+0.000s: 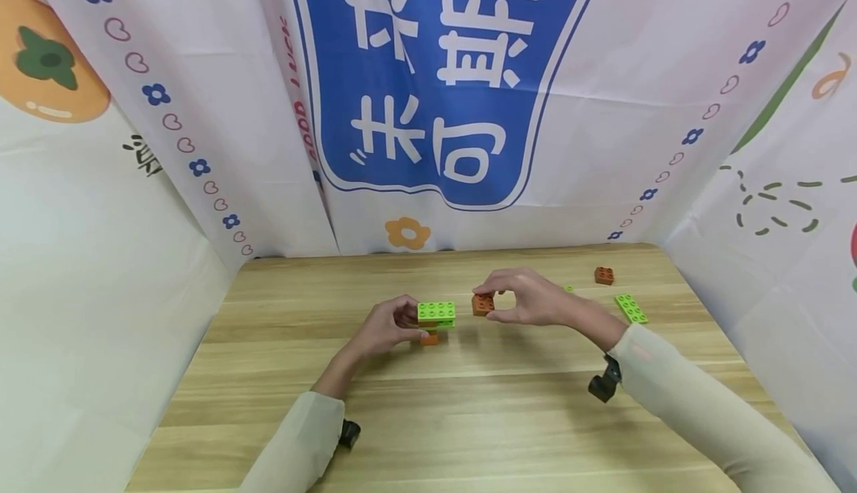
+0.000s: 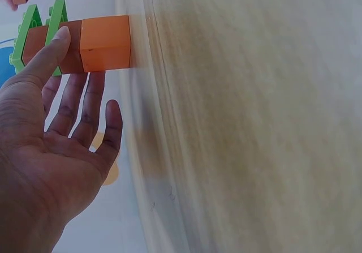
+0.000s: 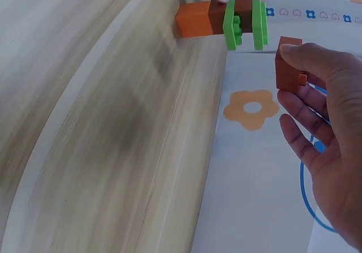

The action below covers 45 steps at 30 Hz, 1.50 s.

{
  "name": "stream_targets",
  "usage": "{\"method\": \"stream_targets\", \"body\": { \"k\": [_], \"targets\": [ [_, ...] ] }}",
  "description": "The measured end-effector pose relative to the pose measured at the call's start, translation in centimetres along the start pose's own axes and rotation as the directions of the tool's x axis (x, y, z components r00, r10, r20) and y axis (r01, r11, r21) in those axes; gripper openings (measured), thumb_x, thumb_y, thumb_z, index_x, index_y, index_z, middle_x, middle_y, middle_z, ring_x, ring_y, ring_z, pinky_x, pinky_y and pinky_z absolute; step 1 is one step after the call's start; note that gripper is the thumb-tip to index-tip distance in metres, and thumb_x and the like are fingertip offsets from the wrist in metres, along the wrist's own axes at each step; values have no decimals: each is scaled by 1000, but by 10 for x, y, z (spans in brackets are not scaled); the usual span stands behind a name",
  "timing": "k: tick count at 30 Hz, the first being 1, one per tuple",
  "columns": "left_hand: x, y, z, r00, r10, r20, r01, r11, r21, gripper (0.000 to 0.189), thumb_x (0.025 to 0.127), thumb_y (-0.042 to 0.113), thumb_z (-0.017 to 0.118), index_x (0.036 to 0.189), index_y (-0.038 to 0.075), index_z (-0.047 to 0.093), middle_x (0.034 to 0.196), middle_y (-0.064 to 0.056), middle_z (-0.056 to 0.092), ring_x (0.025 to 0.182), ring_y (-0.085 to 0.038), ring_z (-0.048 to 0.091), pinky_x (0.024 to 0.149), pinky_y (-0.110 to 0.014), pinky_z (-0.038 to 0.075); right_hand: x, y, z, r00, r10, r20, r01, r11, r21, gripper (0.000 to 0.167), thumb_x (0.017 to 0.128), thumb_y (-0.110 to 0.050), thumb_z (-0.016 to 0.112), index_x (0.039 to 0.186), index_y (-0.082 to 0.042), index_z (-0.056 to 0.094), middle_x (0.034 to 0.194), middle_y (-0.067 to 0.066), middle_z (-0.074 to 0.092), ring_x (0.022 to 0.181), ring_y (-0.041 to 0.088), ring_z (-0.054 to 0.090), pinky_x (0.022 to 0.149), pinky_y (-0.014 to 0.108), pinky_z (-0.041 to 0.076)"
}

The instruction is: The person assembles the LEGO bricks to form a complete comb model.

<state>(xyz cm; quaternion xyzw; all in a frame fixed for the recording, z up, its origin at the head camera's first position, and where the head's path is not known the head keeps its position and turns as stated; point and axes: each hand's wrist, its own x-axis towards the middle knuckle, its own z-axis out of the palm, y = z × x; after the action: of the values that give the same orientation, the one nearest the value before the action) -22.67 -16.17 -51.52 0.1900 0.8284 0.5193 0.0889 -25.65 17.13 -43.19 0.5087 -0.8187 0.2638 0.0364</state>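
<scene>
A small tower of toy building bricks (image 1: 437,307) stands on the table, orange at the base, then brown, with two bright green plates separated by another brown brick. My left hand (image 1: 390,326) grips its side; in the left wrist view the thumb presses the lower green plate (image 2: 55,29) and brown brick, above the orange brick (image 2: 106,42). To the right, my right hand (image 1: 529,298) pinches a loose brown brick (image 3: 288,65) between thumb and fingers. That brick is apart from the tower, raised over the table, its studs showing in the head view.
On the right of the wooden table (image 1: 415,419) lie a brown brick (image 1: 604,276) and a green studded plate (image 1: 631,308). A small green piece (image 1: 569,288) shows just behind the right wrist. Printed white cloth (image 1: 576,181) hangs along the back and sides.
</scene>
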Motion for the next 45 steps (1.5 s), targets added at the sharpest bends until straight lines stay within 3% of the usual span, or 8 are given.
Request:
{"method": "stream_targets", "body": {
  "k": [8,19,32,38,45],
  "targets": [
    [0,0,0,1000,-2,-4,2,1000,-3,33,89,11,88,115,5,68,109,-9,74,92,-20,67,79,-26,57,14,-5,7,1000,14,7,-14,1000,14,41,88,-15,87,126,-5,76,113,4,78,98,14,71,83,30,61],
    [0,-1,0,1000,17,-2,-17,1000,1,32,89,10,87,114,5,68,109,-9,74,92,-20,68,79,-26,57,32,-6,16,1000,3,-9,-3,999,46,41,87,-12,87,125,-3,76,111,5,78,98,15,72,85,38,63],
    [1,-2,1,1000,15,0,-15,1000,-7,32,89,9,86,115,5,68,109,-11,75,92,-22,69,79,-25,57,50,-8,25,1000,0,-17,1,998,63,42,88,-16,88,127,-4,75,113,5,77,100,16,72,87,38,62],
    [0,-1,0,1000,21,-6,-21,1000,-2,32,90,11,86,116,5,68,109,-11,75,92,-22,69,80,-26,58,60,-12,30,1000,-12,-3,12,999,42,41,88,-17,88,126,-5,76,113,4,78,100,14,71,88,32,61],
    [1,-3,0,1000,20,1,-20,1000,3,32,90,11,87,115,5,68,108,-10,75,93,-22,69,80,-27,58,68,-16,35,999,-41,2,41,998,44,39,89,-15,87,124,-3,76,112,6,78,99,15,72,87,36,62]
  ]
}}
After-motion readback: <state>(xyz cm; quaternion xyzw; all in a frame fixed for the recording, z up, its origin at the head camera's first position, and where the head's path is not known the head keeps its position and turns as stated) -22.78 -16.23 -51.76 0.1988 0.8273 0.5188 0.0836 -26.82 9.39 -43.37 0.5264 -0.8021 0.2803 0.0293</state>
